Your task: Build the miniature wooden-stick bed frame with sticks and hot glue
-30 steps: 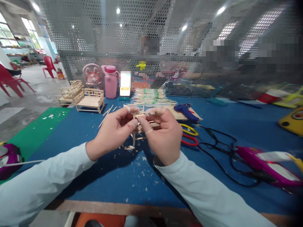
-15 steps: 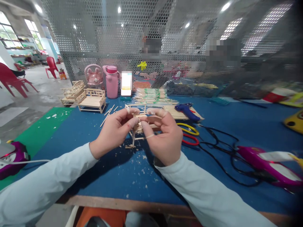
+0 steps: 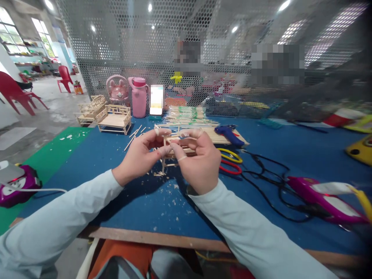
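Note:
Both hands meet over a small wooden-stick furniture model (image 3: 163,166), its legs showing below my fingers. My left hand (image 3: 139,155) is closed at the model's left end, thumb and forefinger pinching its frame. From the other side, my right hand (image 3: 200,162) curls its fingers and thumb round the top corner, the thumb tip close to the left one. Pale wraps cover several fingertips. Much of the model is hidden by my hands. Loose sticks (image 3: 134,135) lie left of it, and wood scraps (image 3: 158,174) lie by its legs.
Finished stick benches (image 3: 114,118), a pink bottle (image 3: 138,99) and a lit phone (image 3: 156,101) stand at the back. Bundled sticks (image 3: 186,114) lie behind my hands. At right are a blue glue gun (image 3: 229,134), scissors (image 3: 231,155), black cables and a purple power strip (image 3: 328,199).
The whole view has shifted slightly, so the table sits a little higher in the picture. Both hands stay on the model, with thumbs and fingertips slightly adjusted.

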Motion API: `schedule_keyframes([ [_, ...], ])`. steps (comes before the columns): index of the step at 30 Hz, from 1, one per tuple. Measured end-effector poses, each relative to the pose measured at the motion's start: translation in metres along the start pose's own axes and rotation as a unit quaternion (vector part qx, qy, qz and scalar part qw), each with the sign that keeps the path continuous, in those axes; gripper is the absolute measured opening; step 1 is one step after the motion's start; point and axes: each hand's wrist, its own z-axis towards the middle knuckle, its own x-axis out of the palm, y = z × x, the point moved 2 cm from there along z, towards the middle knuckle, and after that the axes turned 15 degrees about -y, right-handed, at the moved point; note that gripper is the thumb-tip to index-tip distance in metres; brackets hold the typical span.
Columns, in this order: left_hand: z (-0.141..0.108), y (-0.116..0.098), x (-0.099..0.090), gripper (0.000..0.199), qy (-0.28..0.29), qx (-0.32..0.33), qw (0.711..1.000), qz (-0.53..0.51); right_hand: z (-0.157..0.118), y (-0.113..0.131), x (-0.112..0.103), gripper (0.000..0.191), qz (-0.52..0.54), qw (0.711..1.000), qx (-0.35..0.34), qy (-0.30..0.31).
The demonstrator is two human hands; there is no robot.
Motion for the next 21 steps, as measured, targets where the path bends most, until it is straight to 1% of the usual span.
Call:
schedule_keyframes([
  [5,-0.002,0.0,0.003,0.029,-0.038,-0.021,0.998,-0.043,0.0,-0.001,0.0,0.021,-0.04,0.998,-0.052,0.013],
  [8,-0.004,0.0,0.003,0.04,-0.065,-0.041,0.995,-0.058,0.0,-0.001,0.001,0.02,-0.05,0.996,-0.069,0.011],
  [11,-0.005,0.0,0.004,0.049,-0.085,-0.069,0.992,-0.066,-0.001,-0.002,0.001,0.021,-0.052,0.996,-0.071,0.007],
  [14,-0.009,-0.001,0.005,0.046,-0.11,-0.112,0.985,-0.074,-0.003,-0.001,0.002,0.019,-0.047,0.997,-0.066,0.007],
  [18,-0.014,-0.003,0.006,0.04,-0.157,-0.161,0.971,-0.087,-0.005,-0.002,0.003,0.018,-0.051,0.996,-0.072,0.011],
  [21,-0.017,-0.004,0.006,0.03,-0.162,-0.176,0.966,-0.095,-0.007,-0.002,0.003,0.017,-0.048,0.994,-0.089,0.028],
])
